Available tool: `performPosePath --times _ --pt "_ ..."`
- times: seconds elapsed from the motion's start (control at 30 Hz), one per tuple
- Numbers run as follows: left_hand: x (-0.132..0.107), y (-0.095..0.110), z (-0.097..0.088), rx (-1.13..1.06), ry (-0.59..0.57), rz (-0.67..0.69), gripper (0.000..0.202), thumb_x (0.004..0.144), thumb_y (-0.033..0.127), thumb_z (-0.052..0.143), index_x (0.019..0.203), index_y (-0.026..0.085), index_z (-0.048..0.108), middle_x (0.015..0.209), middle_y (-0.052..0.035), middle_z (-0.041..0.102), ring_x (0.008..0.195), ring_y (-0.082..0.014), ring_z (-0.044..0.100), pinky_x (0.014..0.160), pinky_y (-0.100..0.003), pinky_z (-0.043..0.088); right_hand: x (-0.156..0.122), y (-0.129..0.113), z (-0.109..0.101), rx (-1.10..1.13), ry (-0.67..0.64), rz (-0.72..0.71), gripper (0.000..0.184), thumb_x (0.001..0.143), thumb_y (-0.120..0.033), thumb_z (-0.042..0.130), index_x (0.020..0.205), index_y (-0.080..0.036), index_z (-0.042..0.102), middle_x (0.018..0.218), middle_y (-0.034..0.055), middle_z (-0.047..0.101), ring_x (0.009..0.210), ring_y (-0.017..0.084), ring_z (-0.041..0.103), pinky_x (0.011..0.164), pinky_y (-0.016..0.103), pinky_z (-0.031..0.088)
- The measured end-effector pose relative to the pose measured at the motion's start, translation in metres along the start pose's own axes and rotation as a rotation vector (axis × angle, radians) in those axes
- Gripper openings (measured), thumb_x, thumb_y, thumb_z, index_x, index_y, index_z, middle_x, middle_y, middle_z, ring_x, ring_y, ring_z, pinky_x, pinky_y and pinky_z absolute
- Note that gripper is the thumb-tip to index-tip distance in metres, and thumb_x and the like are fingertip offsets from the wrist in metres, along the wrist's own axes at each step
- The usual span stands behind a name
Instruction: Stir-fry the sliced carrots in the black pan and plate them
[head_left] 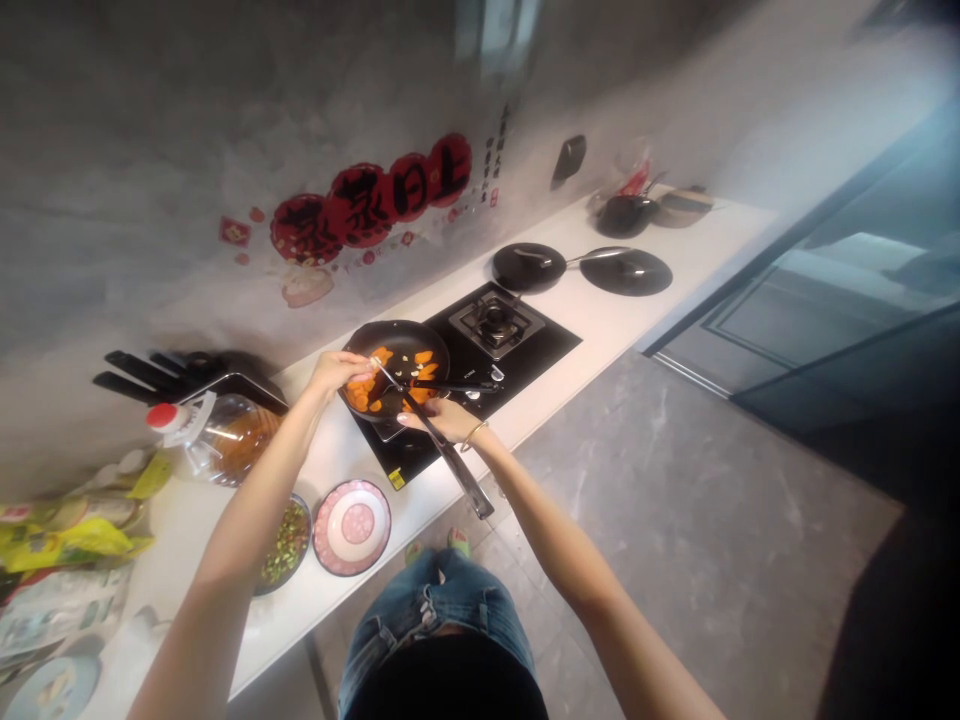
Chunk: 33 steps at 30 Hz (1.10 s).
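Note:
A dark frying pan (396, 338) stands on the near-left part of the black hob, with orange carrot slices (360, 396) and small pale pieces in it. My right hand (442, 420) is closed round a long-handled utensil (457, 468) slanting over the pan's edge. Its handle is black and steel, with a thin metal shaft. Over the pan's left side, my left hand (349, 368) pinches at the shaft's far end; the fingers hide what they grip. Another black handle (454, 386) reaches right from the pan across the hob.
Left of the hob stand a pink-and-white plate (330, 530), a bowl of chopped green food (289, 545), an oil bottle (232, 440) and black-handled utensils (142, 372). Beyond the bare burner (496, 318) lie a second pan (529, 268), a dark lid (628, 272) and a pot (624, 215).

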<state>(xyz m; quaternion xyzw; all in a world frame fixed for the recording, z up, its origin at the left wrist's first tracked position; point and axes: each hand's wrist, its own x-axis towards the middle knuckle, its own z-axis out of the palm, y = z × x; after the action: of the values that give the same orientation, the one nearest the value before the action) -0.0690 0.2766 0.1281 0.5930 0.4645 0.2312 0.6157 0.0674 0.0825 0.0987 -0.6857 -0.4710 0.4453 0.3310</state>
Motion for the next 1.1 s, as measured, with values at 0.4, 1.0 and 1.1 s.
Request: performPosePath --times 0.4,1.0,1.1 --pt "0.009 -0.009 0.005 0.013 0.061 0.007 0.022 0.052 0.013 0.086 0.066 0.008 0.071 0.063 -0.0076 0.071 0.062 -0.0156 0.069 0.076 -0.030 0.059 0.021 0.004 0.011 0.031 -0.021 0.059 0.056 0.071 -0.074 0.059 0.060 -0.020 0.048 0.051 -0.0001 0.057 0.047 0.014 0.057 0.054 0.025 0.047" --pt "-0.057 -0.020 0.001 -0.502 0.351 0.293 0.020 0.062 0.016 0.077 0.080 0.012 0.069 0.077 -0.0031 0.072 0.072 -0.0124 0.067 0.084 -0.031 0.055 -0.006 -0.043 0.037 -0.284 0.059 -0.015 0.050 0.074 -0.069 0.060 0.083 -0.020 0.053 0.078 0.0089 0.065 0.077 0.026 0.064 0.065 0.031 0.043" --pt "-0.088 -0.031 -0.019 -0.637 0.381 0.366 0.015 0.065 0.016 0.075 0.079 0.014 0.069 0.078 -0.0025 0.071 0.070 -0.0114 0.067 0.082 -0.029 0.056 -0.020 -0.045 0.055 -0.204 -0.008 -0.094 0.048 0.077 -0.069 0.056 0.079 -0.022 0.047 0.071 0.0047 0.061 0.070 0.022 0.062 0.062 0.029 0.042"
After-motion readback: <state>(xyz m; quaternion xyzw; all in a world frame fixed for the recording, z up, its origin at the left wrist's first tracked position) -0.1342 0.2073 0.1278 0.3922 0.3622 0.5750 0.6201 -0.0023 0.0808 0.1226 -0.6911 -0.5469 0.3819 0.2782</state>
